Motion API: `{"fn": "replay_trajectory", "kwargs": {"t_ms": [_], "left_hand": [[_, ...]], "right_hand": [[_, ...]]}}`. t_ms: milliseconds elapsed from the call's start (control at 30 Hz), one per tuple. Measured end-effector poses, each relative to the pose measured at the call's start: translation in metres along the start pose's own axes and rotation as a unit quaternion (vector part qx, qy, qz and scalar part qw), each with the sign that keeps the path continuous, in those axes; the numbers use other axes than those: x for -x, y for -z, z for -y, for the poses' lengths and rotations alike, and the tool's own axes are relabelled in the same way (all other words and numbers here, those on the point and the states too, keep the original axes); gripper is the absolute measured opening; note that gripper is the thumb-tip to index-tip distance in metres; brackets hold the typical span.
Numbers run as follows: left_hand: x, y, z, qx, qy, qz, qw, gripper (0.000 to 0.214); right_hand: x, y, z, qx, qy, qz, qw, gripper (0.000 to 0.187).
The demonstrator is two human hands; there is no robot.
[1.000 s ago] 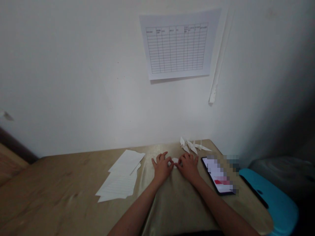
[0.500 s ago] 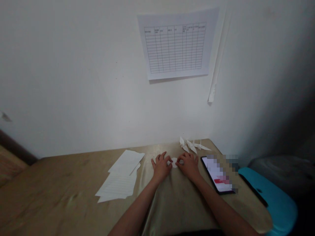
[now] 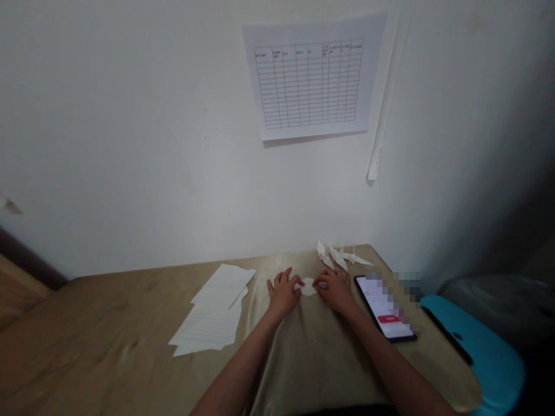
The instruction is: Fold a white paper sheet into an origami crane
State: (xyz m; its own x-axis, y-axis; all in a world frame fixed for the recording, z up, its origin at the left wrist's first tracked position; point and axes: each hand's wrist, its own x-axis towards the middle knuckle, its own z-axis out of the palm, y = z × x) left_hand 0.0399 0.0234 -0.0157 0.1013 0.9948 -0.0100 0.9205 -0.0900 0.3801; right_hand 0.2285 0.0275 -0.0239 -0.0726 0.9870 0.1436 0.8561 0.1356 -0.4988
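Observation:
A small piece of white paper [image 3: 309, 286] lies on the table between my two hands, its outer corners covered by my fingers. My left hand [image 3: 284, 294] has thumb and index finger pinched at the paper's left side, with the other fingers raised and spread. On the right side, my right hand [image 3: 336, 288] pinches the paper's edge between thumb and fingertips. Just behind my right hand lie several folded paper cranes [image 3: 338, 257], pointed and white.
Lined white paper sheets [image 3: 212, 316] are stacked loosely on the table [image 3: 108, 341] to the left. A phone [image 3: 381, 306] with its screen lit lies at the right. Beyond the table edge is a turquoise stool or chair [image 3: 481, 346]. A printed table sheet [image 3: 310, 84] hangs on the wall.
My right hand's fingertips have shifted slightly outward to the right, so more of the small paper shows. My left hand stays almost in place at the other side.

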Motion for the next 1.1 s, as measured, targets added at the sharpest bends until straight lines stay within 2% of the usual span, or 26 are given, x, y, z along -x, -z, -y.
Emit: {"fn": "replay_trajectory", "kwargs": {"t_ms": [133, 300, 600, 833, 1100], "left_hand": [[0.001, 0.002, 0.006, -0.011, -0.013, 0.004, 1.0, 0.034], [0.005, -0.002, 0.009, -0.027, -0.03, -0.025, 0.999, 0.034], [0.008, -0.008, -0.003, -0.034, -0.03, -0.077, 0.996, 0.026], [0.008, -0.004, -0.011, -0.038, -0.006, -0.07, 0.997, 0.024], [0.003, 0.003, 0.0, -0.009, -0.002, -0.026, 1.0, 0.02]], "right_hand": [[0.0, 0.001, -0.004, -0.017, 0.007, 0.014, 1.0, 0.021], [0.003, 0.002, -0.004, -0.025, 0.022, -0.001, 0.999, 0.023], [0.004, -0.004, 0.009, 0.02, 0.002, -0.045, 0.999, 0.019], [0.004, -0.005, 0.012, 0.015, -0.009, -0.039, 0.999, 0.015], [0.0, 0.0, 0.0, -0.012, 0.006, -0.012, 1.0, 0.018]]}}
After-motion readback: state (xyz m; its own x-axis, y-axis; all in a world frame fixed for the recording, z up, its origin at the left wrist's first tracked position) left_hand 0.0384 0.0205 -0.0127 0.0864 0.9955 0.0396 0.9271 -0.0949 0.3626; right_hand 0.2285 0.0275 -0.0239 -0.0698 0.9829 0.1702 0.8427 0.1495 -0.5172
